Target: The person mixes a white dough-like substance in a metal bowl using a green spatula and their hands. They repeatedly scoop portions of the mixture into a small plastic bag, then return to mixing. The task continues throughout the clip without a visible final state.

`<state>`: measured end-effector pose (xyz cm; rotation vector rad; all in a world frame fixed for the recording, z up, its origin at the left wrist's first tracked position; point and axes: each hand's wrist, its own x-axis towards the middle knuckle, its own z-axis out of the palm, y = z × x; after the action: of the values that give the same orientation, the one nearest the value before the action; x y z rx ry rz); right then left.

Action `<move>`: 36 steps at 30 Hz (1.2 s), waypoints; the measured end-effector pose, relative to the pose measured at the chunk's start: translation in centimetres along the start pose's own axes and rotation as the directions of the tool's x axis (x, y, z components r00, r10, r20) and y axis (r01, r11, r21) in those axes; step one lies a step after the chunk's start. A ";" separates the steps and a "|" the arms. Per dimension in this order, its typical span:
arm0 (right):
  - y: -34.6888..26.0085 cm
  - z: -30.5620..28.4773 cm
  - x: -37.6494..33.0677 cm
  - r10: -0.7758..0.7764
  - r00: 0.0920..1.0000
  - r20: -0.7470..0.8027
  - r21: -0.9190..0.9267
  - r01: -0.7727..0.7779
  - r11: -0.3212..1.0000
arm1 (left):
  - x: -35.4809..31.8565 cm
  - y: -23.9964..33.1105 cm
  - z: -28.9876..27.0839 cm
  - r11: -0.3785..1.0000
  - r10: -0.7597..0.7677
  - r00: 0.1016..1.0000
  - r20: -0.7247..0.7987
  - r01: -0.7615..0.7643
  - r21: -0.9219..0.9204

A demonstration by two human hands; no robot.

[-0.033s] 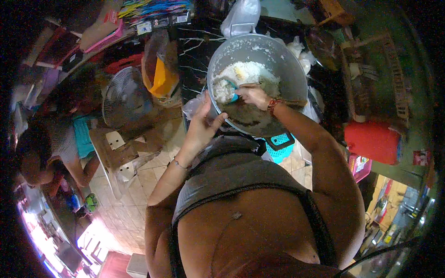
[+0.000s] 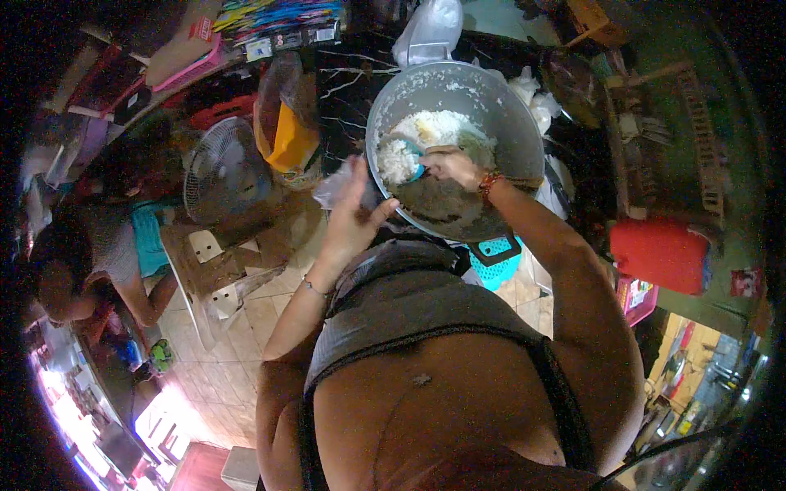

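A large grey metal pot (image 2: pixel 512 123) holds a white, crumbly heap that looks like cooked rice (image 2: pixel 442 127), pushed toward its far side. My right hand (image 2: pixel 454 168) reaches inside, closed on a blue scoop (image 2: pixel 421 168) loaded with rice, near the pot's left wall. At the near left rim is my left hand (image 2: pixel 354 214), fingers stretched out and the thumb at the rim. A clear plastic bag (image 2: pixel 332 190) lies beside and partly behind its fingers; whether the hand touches the bag I cannot tell.
The pot stands at a black marbled counter (image 2: pixel 340 98). A filled plastic bag (image 2: pixel 430 33) is behind it, and more white bags (image 2: pixel 544 110) lie to its right. On the left are a fan (image 2: pixel 225 168), a yellow-lined bin (image 2: pixel 291 143) and a seated person (image 2: pixel 106 254).
My left hand's fingers have shifted slightly left, away from the rim. My right hand has moved slightly right and the rice in the scoop shows more fully.
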<state>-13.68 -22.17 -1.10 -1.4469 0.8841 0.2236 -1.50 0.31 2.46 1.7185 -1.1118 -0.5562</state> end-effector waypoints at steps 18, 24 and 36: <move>-4.9 -9.6 -5.5 -0.861 0.489 -0.141 -0.680 0.584 0.443 | 14.4 5.4 -8.3 0.395 0.129 0.954 0.271 0.201 -0.896; -11.8 -10.4 -9.5 -0.704 0.705 0.087 -0.272 0.696 0.664 | 14.8 10.2 -2.5 0.253 0.320 0.800 0.508 0.444 -0.859; -13.8 -5.8 -6.5 -0.554 0.822 -0.130 -0.797 0.246 0.552 | 8.2 7.0 2.5 0.057 0.133 0.909 0.394 0.390 -0.919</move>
<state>-11.61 -27.35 14.19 -2.5281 0.7330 -0.0699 -2.48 -8.74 8.70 0.3570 -0.4298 -1.4451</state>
